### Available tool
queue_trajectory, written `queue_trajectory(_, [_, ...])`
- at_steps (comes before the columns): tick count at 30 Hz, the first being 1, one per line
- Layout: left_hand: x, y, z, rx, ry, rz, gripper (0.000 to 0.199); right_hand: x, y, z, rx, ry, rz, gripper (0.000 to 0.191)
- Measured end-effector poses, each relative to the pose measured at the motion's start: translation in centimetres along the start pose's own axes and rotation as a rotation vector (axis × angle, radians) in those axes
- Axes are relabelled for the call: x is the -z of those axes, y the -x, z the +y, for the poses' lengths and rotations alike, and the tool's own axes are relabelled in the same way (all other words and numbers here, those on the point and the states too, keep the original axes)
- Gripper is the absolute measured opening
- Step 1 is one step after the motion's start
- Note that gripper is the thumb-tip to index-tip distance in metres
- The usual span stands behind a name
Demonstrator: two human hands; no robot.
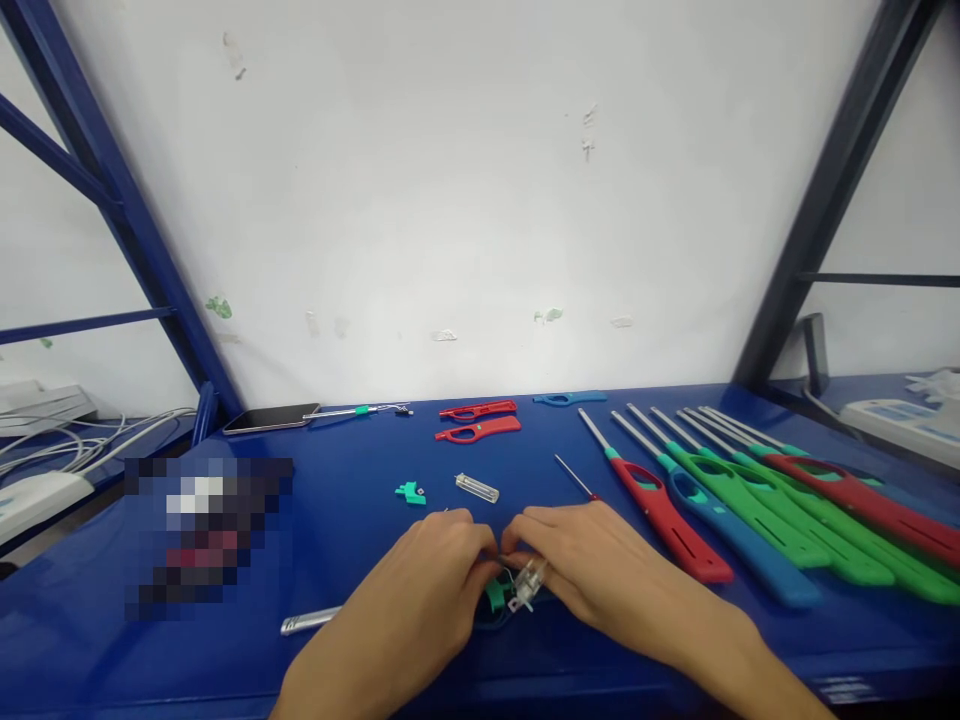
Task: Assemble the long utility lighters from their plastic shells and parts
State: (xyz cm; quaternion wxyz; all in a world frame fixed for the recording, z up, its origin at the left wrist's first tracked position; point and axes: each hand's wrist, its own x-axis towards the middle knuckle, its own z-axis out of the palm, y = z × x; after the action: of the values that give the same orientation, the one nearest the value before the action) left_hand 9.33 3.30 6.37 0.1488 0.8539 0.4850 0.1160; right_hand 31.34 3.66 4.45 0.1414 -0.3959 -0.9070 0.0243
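My left hand [431, 570] and my right hand [589, 555] meet low in the middle, fingers closed in pinches with the tips nearly touching. A clear plastic fuel tank [529, 582] of a stick lighter is in my right fingers. A thin wire [508, 572] shows between the hands, by the left fingertips; what exactly those pinch is hidden. Just below is a green trigger piece [496, 597], over a partly covered blue lighter casing [491, 622]. A metal tube [309, 621] pokes out left of my left wrist.
Several stick lighters [682, 520] lie at right, a thin screwdriver [576, 477] beside them. Ahead are another clear tank [477, 488], a green trigger [411, 493], red casing halves [480, 430], a blue casing [568, 398], a metal rod [341, 413] and a phone [271, 419].
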Motion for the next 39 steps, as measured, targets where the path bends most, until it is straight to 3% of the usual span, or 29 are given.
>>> queue_trajectory(5, [-0.3,-0.7,-0.2,0.007,-0.007,-0.009,0.023,0.8,0.6,-0.2,-0.136,-0.229,0.027,0.023])
queue_trajectory(11, [-0.4,-1.1,0.0,-0.037,-0.012,-0.009,0.026,0.5,2.2,1.0,-0.312,-0.414,0.034,0.011])
queue_trajectory(20, [-0.7,-1.3,0.1,-0.081,-0.015,0.008,0.025,-1.3,2.7,2.0,-0.226,-0.340,0.013,0.020])
queue_trajectory(39, [-0.8,-1.6,0.6,-0.083,-0.041,-0.002,0.024,-1.0,2.5,1.5,-0.187,-0.313,0.034,0.025])
